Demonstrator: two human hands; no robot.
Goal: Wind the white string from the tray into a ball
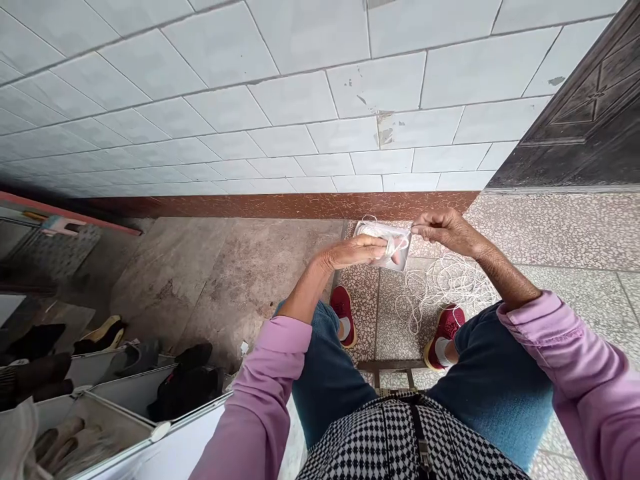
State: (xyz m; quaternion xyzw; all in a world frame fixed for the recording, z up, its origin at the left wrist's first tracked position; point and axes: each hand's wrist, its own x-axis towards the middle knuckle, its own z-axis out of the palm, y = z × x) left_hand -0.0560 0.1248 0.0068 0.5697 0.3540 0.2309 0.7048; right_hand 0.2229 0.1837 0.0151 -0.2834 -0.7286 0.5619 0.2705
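My left hand (356, 252) is closed on a bundle of white cord (371, 230), with some strands looped about its fingers. A pale, shallow rectangular piece (399, 265) shows at the same spot; I cannot tell whether it is held or lies lower down. To the right, my right hand (441, 231) pinches the cord between thumb and fingertips, just off the corner of that piece. Loose white cord (450, 283) lies in a tangled heap on the speckled floor beneath my right forearm.
My red shoes (343, 313) stand on either side of the work. A white-tiled wall (300, 100) rises in front, with a dark door (590, 120) at the right. Shoe-filled compartments (120, 427) stand at lower left. A wooden bar (393, 365) shows between my legs.
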